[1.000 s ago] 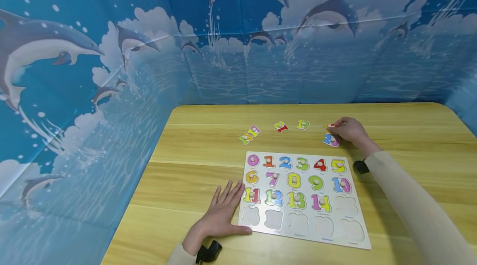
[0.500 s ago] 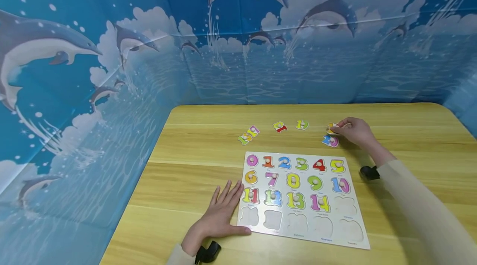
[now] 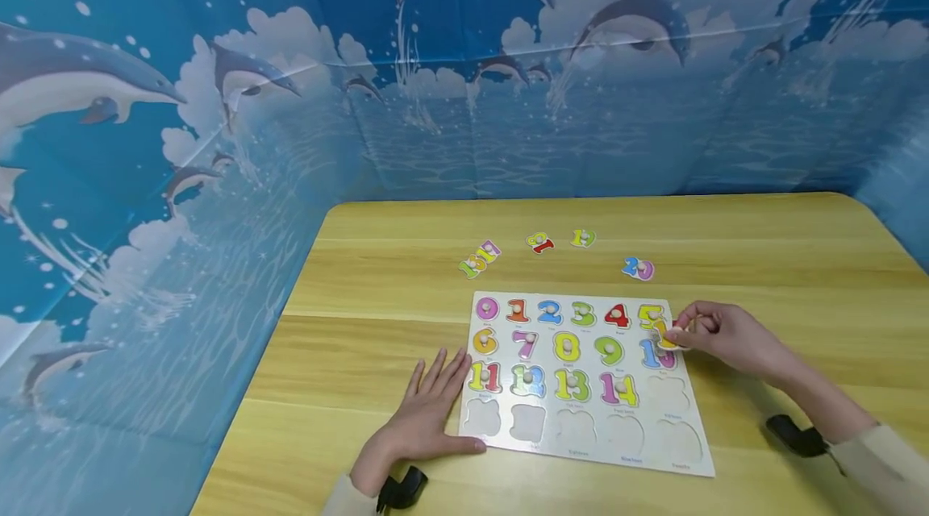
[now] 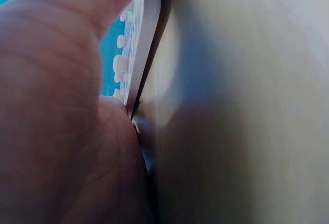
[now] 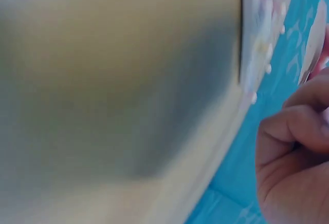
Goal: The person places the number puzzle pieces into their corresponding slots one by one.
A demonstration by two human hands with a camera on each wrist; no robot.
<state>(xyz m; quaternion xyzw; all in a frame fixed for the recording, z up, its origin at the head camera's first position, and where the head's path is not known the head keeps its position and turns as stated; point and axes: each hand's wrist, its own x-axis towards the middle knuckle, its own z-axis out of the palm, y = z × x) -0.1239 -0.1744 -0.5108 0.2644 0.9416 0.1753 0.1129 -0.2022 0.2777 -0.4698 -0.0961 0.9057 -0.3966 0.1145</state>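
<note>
Okay, head view: left hand (image 3: 424, 419) lies flat on the desk (image 3: 327, 290), fingers spread, holding nothing; fingertips at the left edge of the white number board (image 3: 648, 421), thumb at its near-left corner. Right hand (image 3: 747, 347) pinches a yellow-orange number piece (image 3: 661, 334) between thumb and fingers, over the board's right side, in front of the 5 and 10; a "1" shows, rest is covered by fingers. Numbers 0 to 14 sit in their slots; the Fifteen slot (image 3: 669, 395) and the whole nearest row are bare. Loose beyond the board: 16 (image 3: 472, 267) and 17 (image 3: 489, 251) touching, then 18 (image 3: 539, 243), 19 (image 3: 583, 239), and 20 (image 3: 639, 268) farther right. Dolphin-print backdrop (image 3: 421, 153) behind; black wrist device (image 3: 402, 490) on each arm.

Left wrist view: palm and thumb fill the left side, thumb against the board's edge, pale knobs (image 4: 121, 63) lined up along it.

Right wrist view: fingers curled, gripping the piece, seen edge-on, clear of the board. Piece's number can't be read from this angle.
</note>
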